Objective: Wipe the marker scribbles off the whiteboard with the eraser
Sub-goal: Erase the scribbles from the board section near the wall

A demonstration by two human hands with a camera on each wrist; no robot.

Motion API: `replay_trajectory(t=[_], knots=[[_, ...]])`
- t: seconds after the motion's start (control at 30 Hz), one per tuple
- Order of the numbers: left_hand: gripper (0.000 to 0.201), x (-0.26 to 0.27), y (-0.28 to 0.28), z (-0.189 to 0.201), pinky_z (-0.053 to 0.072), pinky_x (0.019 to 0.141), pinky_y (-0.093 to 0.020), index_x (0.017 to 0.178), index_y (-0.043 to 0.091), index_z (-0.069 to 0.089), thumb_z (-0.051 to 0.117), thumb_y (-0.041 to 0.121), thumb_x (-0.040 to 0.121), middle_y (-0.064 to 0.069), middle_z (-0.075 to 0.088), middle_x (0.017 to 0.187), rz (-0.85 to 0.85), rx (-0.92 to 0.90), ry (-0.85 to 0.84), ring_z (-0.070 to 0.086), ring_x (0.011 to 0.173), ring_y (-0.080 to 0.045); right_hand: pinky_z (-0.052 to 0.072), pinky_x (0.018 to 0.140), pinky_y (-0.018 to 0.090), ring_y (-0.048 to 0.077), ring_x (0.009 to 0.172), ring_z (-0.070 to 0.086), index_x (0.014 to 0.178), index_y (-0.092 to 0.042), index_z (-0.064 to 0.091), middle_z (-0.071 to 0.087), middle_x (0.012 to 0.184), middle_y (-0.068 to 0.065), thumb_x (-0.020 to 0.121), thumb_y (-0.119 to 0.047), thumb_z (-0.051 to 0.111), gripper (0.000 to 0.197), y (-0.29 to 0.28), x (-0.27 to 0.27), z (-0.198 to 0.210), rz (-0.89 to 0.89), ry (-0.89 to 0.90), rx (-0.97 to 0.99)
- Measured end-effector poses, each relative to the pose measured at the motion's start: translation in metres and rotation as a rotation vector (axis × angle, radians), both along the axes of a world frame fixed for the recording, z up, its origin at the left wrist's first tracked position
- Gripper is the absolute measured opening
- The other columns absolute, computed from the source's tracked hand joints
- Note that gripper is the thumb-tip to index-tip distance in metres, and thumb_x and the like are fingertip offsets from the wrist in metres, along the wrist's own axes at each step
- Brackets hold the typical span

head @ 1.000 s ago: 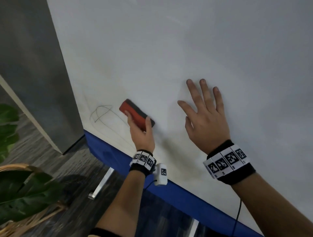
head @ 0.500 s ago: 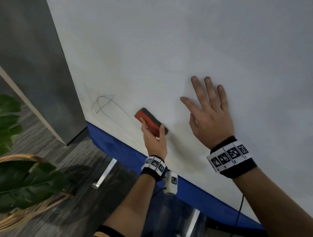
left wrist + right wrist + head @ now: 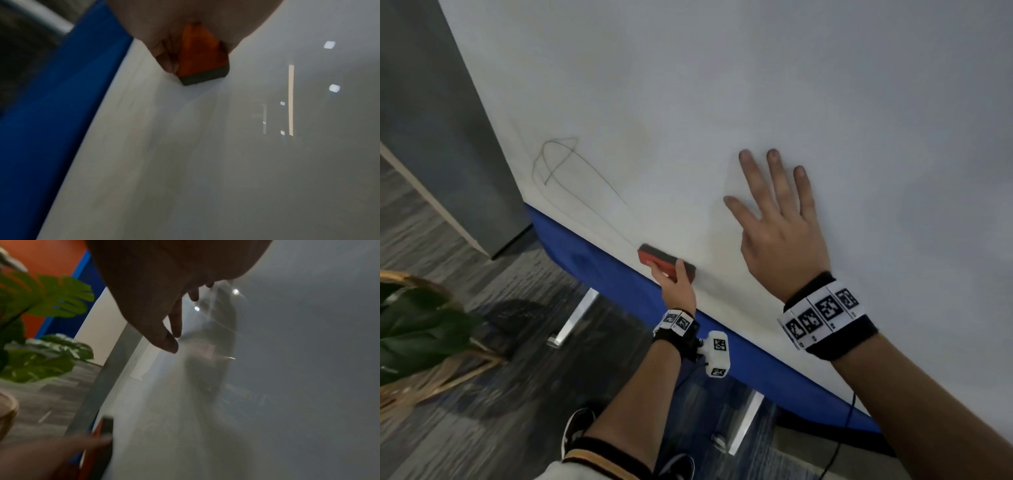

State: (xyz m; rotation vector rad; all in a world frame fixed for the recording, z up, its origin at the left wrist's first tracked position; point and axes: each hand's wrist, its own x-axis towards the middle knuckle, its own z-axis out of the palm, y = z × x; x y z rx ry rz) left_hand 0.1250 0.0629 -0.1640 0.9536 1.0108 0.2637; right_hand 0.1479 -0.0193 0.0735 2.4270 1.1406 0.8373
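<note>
The whiteboard (image 3: 722,85) fills most of the head view, with a thin grey marker scribble (image 3: 558,161) near its lower left corner and faint lines running down from it. My left hand (image 3: 676,281) grips the red eraser (image 3: 654,258) with its dark felt against the board, close to the board's lower edge. In the left wrist view the eraser (image 3: 200,56) sits between thumb and fingers, felt (image 3: 205,78) on the white surface. My right hand (image 3: 780,219) lies flat on the board with fingers spread, to the right of the eraser.
A blue panel (image 3: 592,270) runs below the board's lower edge, with metal legs (image 3: 575,315) on the grey floor. A green plant in a wicker basket (image 3: 421,329) stands at the left. A grey wall (image 3: 431,102) borders the board's left side.
My left hand has slid the eraser down and to the right, from beside the scribble to the board's lower edge. The right hand stays flat on the board.
</note>
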Motion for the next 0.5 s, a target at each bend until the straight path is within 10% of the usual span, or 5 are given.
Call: replay_trajectory(t=[0.13,0.27,0.4,0.5], knots=[[0.068,0.009,0.014,-0.023,0.05,0.096,-0.036,0.164,0.026,0.009,0.047,0.037,0.108,-0.004,0.053,0.143,0.058,-0.079,-0.031,0.057,0.12,-0.027,-0.01,0.126,0.05,0.037,0.157,0.003,0.149,-0.022,0.046,0.006,0.171,0.012,0.085,-0.002,0.057,0.068,-0.017,0.003,-0.017,-0.03,0.018,-0.09],[0.062,0.022,0.025,-0.119,0.058,0.06,-0.04,0.159,0.014,0.023,0.048,0.04,0.108,-0.018,0.054,0.145,-0.029,-0.392,0.093,0.063,0.103,-0.034,-0.003,0.128,0.051,0.036,0.157,0.006,0.138,-0.021,0.056,0.01,0.17,0.012,0.086,-0.002,0.054,0.055,-0.015,-0.001,-0.016,-0.015,0.042,-0.062],[0.07,0.041,0.039,-0.168,0.046,0.11,-0.055,0.16,0.014,0.02,0.053,0.04,0.103,-0.019,0.047,0.153,-0.056,-0.265,0.155,0.053,0.132,-0.041,-0.002,0.128,0.049,0.035,0.157,0.006,0.141,-0.021,0.053,0.009,0.17,0.012,0.087,-0.003,0.05,0.057,-0.022,0.001,-0.014,0.023,0.055,-0.088],[0.072,0.026,0.063,-0.053,0.037,0.12,-0.048,0.164,0.024,0.007,0.049,0.035,0.107,-0.008,0.041,0.157,0.025,-0.05,0.041,0.047,0.137,-0.029,-0.005,0.128,0.049,0.034,0.157,0.001,0.156,-0.021,0.036,0.005,0.171,0.012,0.085,-0.005,0.054,0.074,-0.023,0.003,-0.016,0.009,0.043,-0.103]])
